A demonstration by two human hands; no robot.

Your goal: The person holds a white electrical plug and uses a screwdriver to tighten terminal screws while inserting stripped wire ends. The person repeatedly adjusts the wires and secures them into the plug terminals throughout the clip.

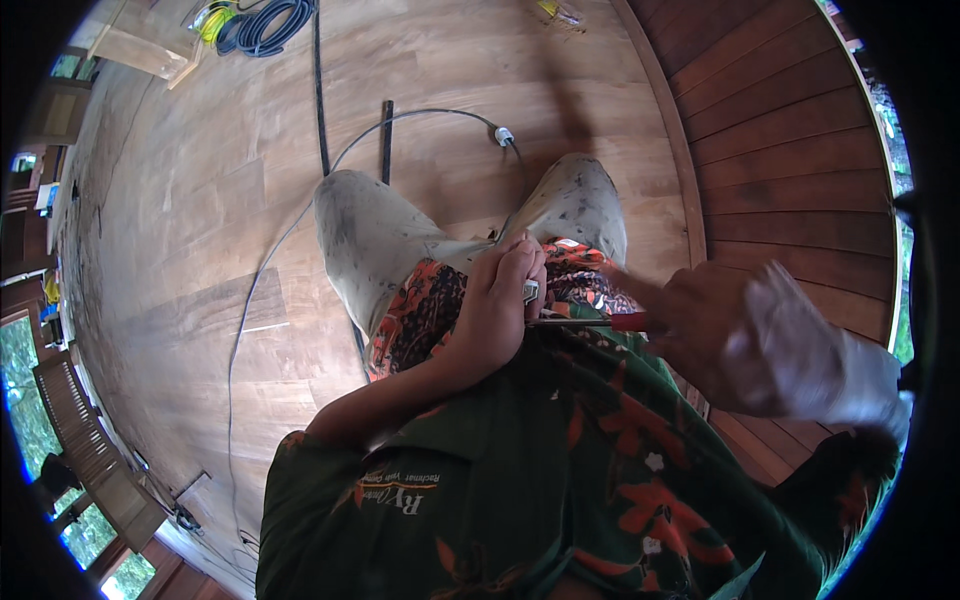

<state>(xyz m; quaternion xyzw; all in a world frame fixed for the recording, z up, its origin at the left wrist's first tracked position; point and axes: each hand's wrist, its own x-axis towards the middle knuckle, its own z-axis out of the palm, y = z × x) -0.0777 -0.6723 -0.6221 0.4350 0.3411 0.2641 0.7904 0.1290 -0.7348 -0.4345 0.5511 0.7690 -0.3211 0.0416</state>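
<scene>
My left hand (pixel 502 300) is closed in front of my lap around a small pale piece (pixel 530 291) with a greenish face; its kind is mostly hidden by the fingers. A dark cable (pixel 440 111) curves over the floor and runs down between my knees toward this hand; where it ends is hidden. On the cable sits a white fitting (pixel 503 136). My right hand (pixel 715 335), smeared by motion, grips a screwdriver (pixel 628 321) by its red handle. The metal shaft points left, its tip right at the lower edge of my left hand.
Two dark strips (pixel 387 140) lie on the wooden floor (pixel 230 190) ahead. Coiled dark hose or cable (pixel 270 28) and a yellow coil (pixel 214 22) lie at the far left. A reddish plank wall (pixel 790 150) rises close on the right. A slatted wooden piece (pixel 95 440) stands at left.
</scene>
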